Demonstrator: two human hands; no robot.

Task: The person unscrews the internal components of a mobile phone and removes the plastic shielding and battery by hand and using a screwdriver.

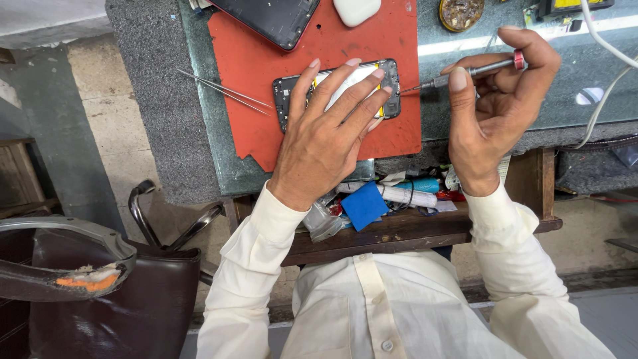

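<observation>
An opened phone (392, 88) with its back cover off lies on a red mat (252, 60). My left hand (325, 136) rests flat on the phone, fingers spread, pressing it down. My right hand (495, 106) grips a thin metal screwdriver (465, 72) with a red ring at its end. The screwdriver's tip touches the phone's right end. Most of the phone's inside is hidden under my left fingers.
Metal tweezers (222, 92) lie on the mat left of the phone. A dark phone cover (272, 20) and a white case (355, 10) sit at the mat's top. A round tin (460, 12) and white cables (608, 73) are at right. An open drawer (399, 229) holds clutter. A worn chair (100, 279) stands at left.
</observation>
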